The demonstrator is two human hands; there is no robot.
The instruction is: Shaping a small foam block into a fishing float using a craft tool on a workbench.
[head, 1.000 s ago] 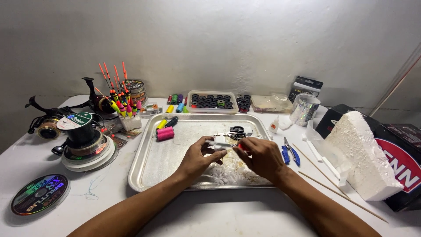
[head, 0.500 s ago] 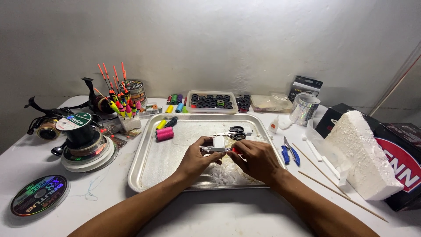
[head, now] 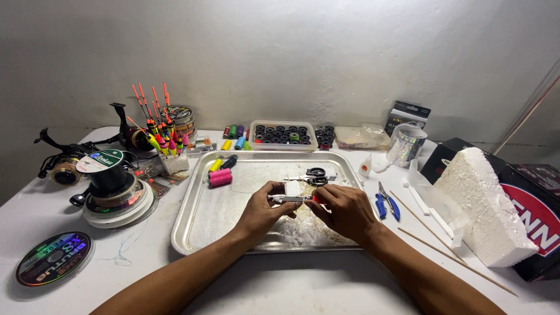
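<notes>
Both hands together over tray [head: 192, 233] centre: left hand [head: 263, 211] pinches small white foam piece [head: 291, 189], right hand [head: 344, 211] grips cutter w/ red handle [head: 303, 199] against it; recommend short, shallow strokes, fingers clear of blade.

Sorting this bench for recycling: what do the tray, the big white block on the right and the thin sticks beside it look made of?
Tray: bare metal, likely aluminium, going by its dull silver sheen and rolled rim. White block: expanded foam, judging by its grainy, crumbly, broken faces. Thin sticks: pale tan and straight, probably bamboo or wood.
</notes>
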